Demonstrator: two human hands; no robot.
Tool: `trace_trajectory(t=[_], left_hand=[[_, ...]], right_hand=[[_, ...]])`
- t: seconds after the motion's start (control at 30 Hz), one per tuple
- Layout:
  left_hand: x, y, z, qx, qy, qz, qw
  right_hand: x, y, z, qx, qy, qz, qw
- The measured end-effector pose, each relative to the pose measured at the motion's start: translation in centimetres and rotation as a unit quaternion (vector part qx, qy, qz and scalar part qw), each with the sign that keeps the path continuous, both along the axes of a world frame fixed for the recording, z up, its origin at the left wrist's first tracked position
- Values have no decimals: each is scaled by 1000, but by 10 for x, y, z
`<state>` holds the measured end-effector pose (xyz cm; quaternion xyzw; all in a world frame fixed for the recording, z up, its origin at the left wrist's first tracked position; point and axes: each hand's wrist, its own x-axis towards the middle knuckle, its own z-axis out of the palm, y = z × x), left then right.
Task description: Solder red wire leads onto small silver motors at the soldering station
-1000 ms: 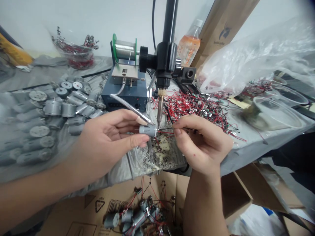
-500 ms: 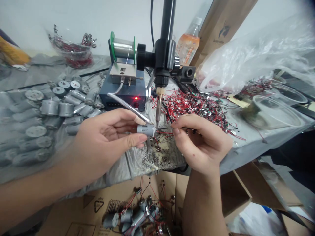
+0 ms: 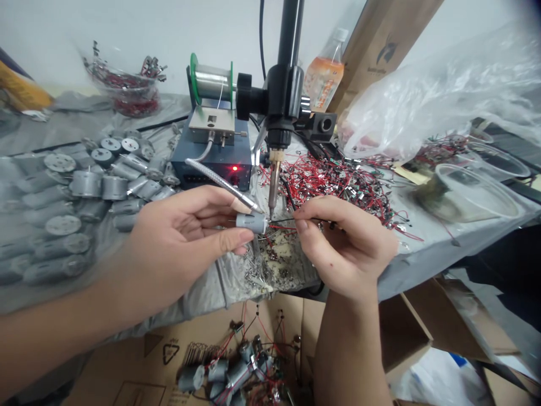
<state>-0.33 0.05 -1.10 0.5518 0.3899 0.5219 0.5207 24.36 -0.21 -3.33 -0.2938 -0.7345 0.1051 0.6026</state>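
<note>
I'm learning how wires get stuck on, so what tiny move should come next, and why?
Maybe hold the black wire steady with the right hand: it runs to the end of the grey motor in the left hand, and the tip of the soldering iron is right there, so a wobble could spoil the join.

red light (image 3: 234, 168) on blue box (image 3: 198, 169) came on

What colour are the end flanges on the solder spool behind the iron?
Green on the solder spool; it shows best in the head view.
</note>
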Motion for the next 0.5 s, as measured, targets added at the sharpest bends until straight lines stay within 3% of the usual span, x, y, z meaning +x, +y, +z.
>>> trace_trajectory(t=[0.5], left_hand=[[2,0,3,3,-2,3,1000]], right_hand=[[-1,0,1,5,14,-17,1000]])
